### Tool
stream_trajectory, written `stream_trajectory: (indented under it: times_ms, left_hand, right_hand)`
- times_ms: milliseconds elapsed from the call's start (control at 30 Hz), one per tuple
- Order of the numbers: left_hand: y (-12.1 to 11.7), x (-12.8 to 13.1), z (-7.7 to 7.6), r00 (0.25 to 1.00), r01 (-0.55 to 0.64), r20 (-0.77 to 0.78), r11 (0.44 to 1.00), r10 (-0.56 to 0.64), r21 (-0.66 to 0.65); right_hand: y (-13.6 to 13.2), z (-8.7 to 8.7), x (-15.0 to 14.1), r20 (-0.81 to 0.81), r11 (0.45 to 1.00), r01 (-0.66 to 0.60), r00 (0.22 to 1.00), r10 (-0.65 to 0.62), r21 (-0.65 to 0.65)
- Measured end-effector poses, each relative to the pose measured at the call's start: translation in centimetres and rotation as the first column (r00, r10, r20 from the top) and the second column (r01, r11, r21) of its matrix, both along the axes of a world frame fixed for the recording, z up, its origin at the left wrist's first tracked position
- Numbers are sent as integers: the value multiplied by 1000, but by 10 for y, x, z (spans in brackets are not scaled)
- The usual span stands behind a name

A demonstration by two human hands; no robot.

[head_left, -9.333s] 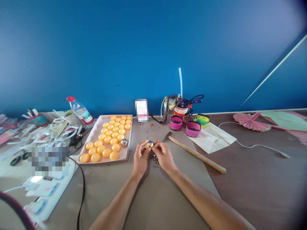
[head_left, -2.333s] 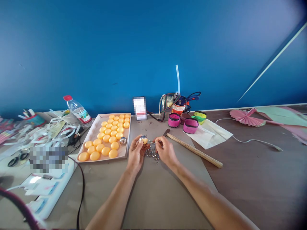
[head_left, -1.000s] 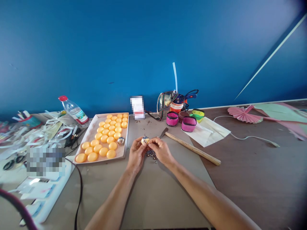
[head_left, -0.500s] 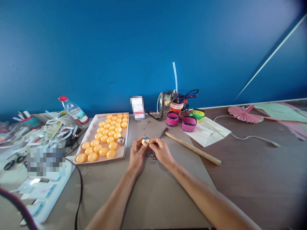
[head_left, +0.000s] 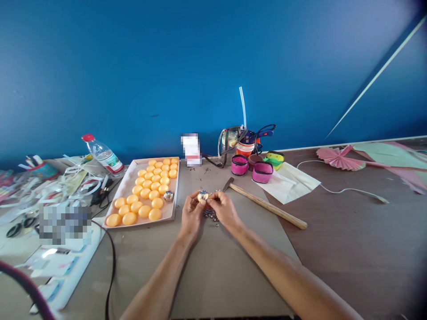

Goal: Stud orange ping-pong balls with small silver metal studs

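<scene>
in hand: one ball [head_left: 203,194], part silver, over the desk [head_left: 213,275], pinched by left hand [head_left: 191,217] and right hand [head_left: 227,211]. in tray [head_left: 131,177]: one silver ball [head_left: 168,196], seemingly finished; many orange balls [head_left: 155,215], plain. spare: beads [head_left: 210,215].

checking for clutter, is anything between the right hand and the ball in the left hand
Nothing visible: the right hand reaches right up to the ball, which the left hand holds. The loose metal beads lie below the hands, out of the way.
</scene>
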State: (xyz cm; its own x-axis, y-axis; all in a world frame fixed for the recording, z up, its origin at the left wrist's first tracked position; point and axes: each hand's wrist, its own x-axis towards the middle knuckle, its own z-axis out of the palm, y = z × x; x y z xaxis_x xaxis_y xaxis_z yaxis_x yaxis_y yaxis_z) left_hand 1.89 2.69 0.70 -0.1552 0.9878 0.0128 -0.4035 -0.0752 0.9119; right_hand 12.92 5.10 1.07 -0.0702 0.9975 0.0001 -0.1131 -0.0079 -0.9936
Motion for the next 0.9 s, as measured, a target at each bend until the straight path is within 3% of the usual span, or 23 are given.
stream_trajectory:
  times_ms: [100,200,267,400,567,633,733,900]
  left_hand:
    - [1,0,6,982,57,183,998,-52,-23]
    - [1,-1,12,960,96,269,995,-82,-40]
    - [2,-2,15,954,86,292,995,-69,-44]
    - [3,-4,15,956,30,292,997,-9,-65]
    - [4,-8,13,959,12,283,998,5,-58]
    - [4,-9,13,958,2,285,999,11,-45]
    - [4,-9,14,956,-11,292,999,22,-37]
    - [4,-10,14,953,-12,302,999,25,-45]
  right_hand:
    - [3,3,5,-69,999,-43,997,45,31]
    - [6,4,15,149,988,-20,989,-3,154]
    - [8,2,20,339,960,-32,938,-67,278]
    - [9,-4,25,629,903,-161,764,-142,399]
    - [7,-5,25,879,911,-264,443,-177,316]
    - [6,-5,25,917,917,-286,364,-165,279]
    - [6,-3,25,932,921,-300,334,-141,247]
    - [4,1,25,907,914,-306,401,-131,267]
